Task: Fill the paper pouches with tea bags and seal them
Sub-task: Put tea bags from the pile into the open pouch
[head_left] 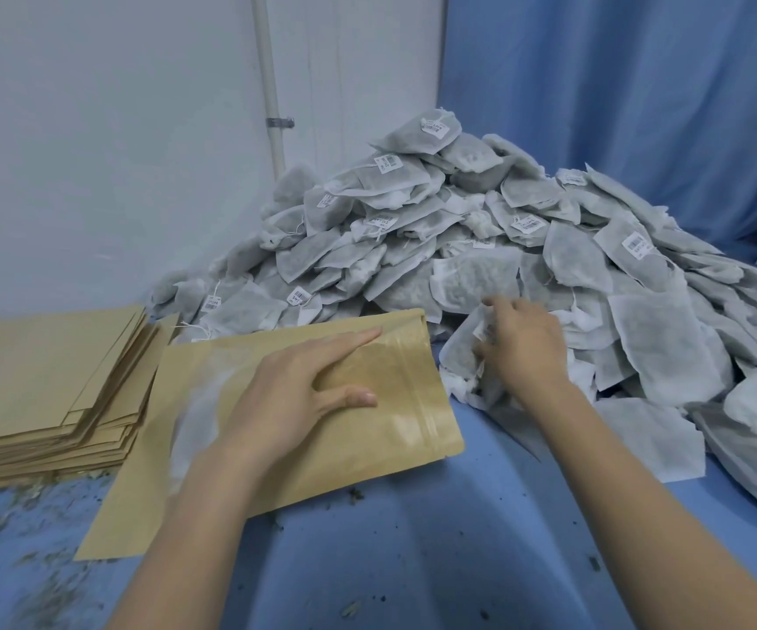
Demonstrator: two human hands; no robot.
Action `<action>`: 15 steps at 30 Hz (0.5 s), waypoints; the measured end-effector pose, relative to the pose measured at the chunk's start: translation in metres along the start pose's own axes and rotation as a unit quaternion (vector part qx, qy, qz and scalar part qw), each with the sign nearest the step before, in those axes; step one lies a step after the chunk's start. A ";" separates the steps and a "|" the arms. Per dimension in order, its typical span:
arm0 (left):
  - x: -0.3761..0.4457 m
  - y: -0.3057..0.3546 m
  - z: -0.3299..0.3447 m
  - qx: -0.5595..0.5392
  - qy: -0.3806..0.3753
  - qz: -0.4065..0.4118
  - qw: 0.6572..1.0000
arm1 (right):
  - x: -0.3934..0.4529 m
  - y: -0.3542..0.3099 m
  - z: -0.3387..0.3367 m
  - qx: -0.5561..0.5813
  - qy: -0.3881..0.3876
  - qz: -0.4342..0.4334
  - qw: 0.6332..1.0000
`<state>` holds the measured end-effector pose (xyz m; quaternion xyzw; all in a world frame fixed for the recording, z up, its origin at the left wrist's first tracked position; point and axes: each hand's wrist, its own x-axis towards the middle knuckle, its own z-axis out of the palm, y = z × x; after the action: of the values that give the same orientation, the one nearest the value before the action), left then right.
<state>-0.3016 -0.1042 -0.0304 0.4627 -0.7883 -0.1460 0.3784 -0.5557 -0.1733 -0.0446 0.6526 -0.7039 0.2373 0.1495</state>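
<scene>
Paper pouch (367, 429): flat on blue table (436, 538), under left hand (297, 393), fingers straight, pressing. Tea bag (463, 352): just right of pouch, gripped by right hand (522, 343). Tea bag heap (458, 229): far right.

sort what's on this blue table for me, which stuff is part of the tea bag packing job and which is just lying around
Part of the job:
- paper pouch under the left hand
- tea bag pinched by the right hand
- heap of tea bags
- stack of flat pouches

Just lying about:
- loose tea crumbs on the blue table
- blue curtain
- white pipe on the wall
</scene>
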 end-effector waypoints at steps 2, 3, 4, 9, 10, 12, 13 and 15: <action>0.000 0.000 -0.001 -0.006 0.005 0.001 1.000 | -0.007 0.004 -0.008 0.170 0.075 0.048 0.981; 0.000 0.000 -0.001 -0.007 0.007 0.000 1.000 | -0.012 0.007 -0.015 0.255 0.095 0.083 0.959; 0.000 0.000 -0.002 -0.007 0.008 -0.001 1.000 | -0.015 0.008 -0.022 0.319 0.107 0.116 0.935; 0.000 0.003 -0.002 -0.014 0.016 0.001 1.000 | -0.030 0.015 -0.047 0.437 0.072 0.193 0.875; 0.000 0.003 -0.002 -0.013 0.017 0.002 1.000 | -0.032 0.014 -0.050 0.449 0.052 0.191 0.872; 0.000 0.004 -0.002 -0.013 0.021 0.004 1.000 | -0.037 0.001 -0.047 0.455 0.001 0.175 0.873; 0.000 0.005 -0.003 -0.015 0.021 0.005 1.000 | -0.041 -0.008 -0.048 0.446 -0.024 0.164 0.879; 0.001 0.009 -0.003 -0.017 0.014 0.010 1.000 | -0.043 -0.024 -0.046 0.447 -0.073 0.129 0.882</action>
<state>-0.3051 -0.1001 -0.0232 0.4501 -0.7848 -0.1493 0.3990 -0.5317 -0.1133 -0.0246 0.5686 -0.6098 0.4961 -0.2420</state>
